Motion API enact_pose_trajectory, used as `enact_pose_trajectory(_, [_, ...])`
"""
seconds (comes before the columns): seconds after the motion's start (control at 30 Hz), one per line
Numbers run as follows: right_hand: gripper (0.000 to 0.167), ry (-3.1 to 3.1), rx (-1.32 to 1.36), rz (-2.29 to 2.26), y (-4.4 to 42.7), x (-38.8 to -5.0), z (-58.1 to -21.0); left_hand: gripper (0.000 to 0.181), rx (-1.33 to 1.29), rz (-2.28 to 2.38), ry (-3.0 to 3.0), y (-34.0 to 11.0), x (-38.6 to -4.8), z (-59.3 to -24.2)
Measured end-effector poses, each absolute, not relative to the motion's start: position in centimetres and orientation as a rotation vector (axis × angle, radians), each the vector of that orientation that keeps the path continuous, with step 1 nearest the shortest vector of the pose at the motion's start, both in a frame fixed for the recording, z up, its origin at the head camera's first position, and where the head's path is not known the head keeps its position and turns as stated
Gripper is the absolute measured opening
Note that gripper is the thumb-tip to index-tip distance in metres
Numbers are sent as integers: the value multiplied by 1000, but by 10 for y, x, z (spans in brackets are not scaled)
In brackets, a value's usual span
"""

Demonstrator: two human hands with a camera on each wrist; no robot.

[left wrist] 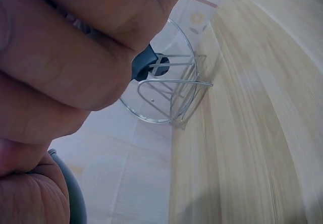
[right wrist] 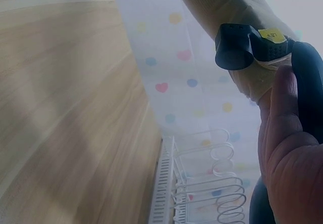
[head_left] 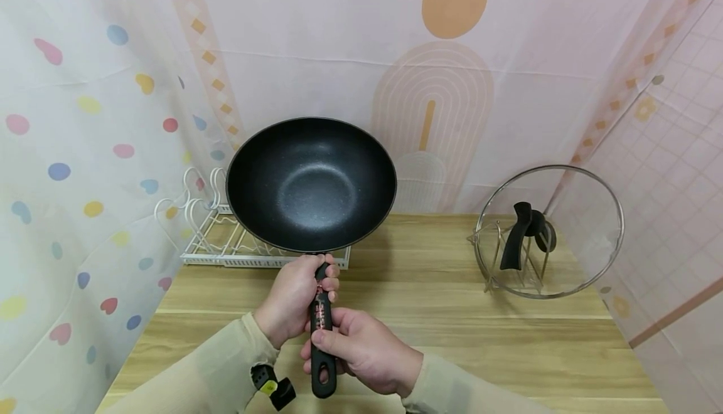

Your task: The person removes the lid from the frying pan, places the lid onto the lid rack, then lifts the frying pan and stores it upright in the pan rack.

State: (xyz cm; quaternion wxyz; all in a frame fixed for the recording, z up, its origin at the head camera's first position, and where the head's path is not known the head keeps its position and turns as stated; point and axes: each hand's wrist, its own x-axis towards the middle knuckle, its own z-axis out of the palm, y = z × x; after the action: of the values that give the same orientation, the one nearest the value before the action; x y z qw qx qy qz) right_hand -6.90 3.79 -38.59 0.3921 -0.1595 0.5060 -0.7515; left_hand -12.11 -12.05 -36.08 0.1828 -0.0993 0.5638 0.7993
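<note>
A black wok (head_left: 316, 194) is held above the table, its inside tilted toward me. My left hand (head_left: 294, 298) grips the black handle (head_left: 321, 313) close to the pan, and in the left wrist view its fingers (left wrist: 65, 67) are curled. Lower on the same handle, near the hanging hole, my right hand (head_left: 373, 348) pinches it with the thumb on top. The right wrist view shows the handle (right wrist: 309, 93) against that thumb. Behind the wok stands a white wire rack (head_left: 203, 257), partly hidden by the pan.
At the right, a glass lid (head_left: 587, 232) with a metal rim and black knob leans on a wire stand (head_left: 497, 257). Both stand on the wooden table (head_left: 440, 313). Patterned curtains (head_left: 316, 37) hang behind and to the sides.
</note>
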Motion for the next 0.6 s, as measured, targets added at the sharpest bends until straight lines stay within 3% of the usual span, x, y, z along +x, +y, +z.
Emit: enact_pose_trajectory(0.6, [16,1321,-390,-1903,26,-71,-383,17,-271,2279,1599,-129,-122,-359])
